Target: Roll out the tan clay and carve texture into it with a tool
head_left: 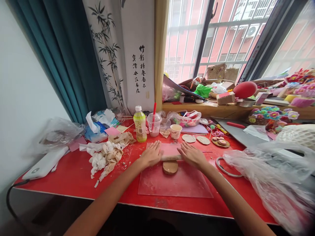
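A pale rolling pin (171, 158) lies crosswise over the far edge of a flattened round of brown clay (170, 167). My left hand (152, 154) rests flat on the pin's left end, its fingers stretched forward. On the right end lies my right hand (191, 153), palm down with fingers extended. Both hands cover the pin's ends; only its middle shows. Beneath the clay is a clear plastic sheet (175, 186) on the red table, and a pink sheet (169, 149) shows between my hands.
Crumpled tissues (108, 155) lie to the left. Behind stand a green-yellow bottle (140, 126), a plastic cup (154, 126) with a red straw and a paper cup (176, 131). Flat pale discs (189, 138) sit behind my right hand. Plastic bags (268, 170) spread over the right side.
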`<state>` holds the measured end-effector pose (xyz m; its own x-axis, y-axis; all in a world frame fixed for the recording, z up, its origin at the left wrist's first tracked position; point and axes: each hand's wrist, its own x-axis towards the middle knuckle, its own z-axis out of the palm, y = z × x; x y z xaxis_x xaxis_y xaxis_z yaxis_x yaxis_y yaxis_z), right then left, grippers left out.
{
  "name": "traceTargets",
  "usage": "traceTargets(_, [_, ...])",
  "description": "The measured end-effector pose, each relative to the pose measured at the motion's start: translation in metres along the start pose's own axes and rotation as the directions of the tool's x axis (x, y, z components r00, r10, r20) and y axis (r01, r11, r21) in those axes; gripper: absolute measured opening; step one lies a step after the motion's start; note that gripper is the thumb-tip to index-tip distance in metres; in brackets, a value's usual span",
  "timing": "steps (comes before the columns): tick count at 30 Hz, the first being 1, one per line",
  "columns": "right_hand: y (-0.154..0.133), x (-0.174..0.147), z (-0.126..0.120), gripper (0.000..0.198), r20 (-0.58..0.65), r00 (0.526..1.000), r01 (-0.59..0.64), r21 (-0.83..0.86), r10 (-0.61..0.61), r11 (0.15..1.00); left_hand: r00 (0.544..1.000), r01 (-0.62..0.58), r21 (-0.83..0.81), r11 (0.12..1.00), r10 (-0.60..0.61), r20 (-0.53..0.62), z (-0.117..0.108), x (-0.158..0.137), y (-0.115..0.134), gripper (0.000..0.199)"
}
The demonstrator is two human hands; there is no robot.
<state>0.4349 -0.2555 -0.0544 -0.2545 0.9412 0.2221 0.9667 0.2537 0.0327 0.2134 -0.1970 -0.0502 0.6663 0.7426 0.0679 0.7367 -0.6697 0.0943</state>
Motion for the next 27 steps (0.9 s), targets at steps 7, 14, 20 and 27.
traceTargets(7, [-0.005, -0.064, 0.001, 0.07, 0.123, 0.992, -0.021, 0.098, 0.009, 0.995, 0.985, -0.174, -0.006, 0.985, 0.174, -0.001, -0.006, -0.038, 0.013, 0.059])
traceTargets(14, [0.02, 0.005, 0.007, 0.056, 0.124, 0.99, -0.082, 0.085, 0.071, 0.993, 0.999, -0.009, 0.026, 1.0, 0.011, -0.047, 0.0, 0.017, 0.009, 0.058])
traceTargets(20, [-0.001, -0.07, 0.01, 0.075, 0.062, 0.998, 0.013, 0.151, -0.022, 0.988, 0.951, -0.307, 0.009, 0.952, 0.307, -0.033, -0.002, -0.044, 0.017, 0.052])
traceTargets(27, [0.024, 0.008, 0.015, 0.065, 0.072, 0.991, -0.121, 0.102, 0.114, 0.987, 0.996, -0.085, 0.039, 0.996, 0.085, -0.02, 0.001, 0.028, 0.003, 0.062])
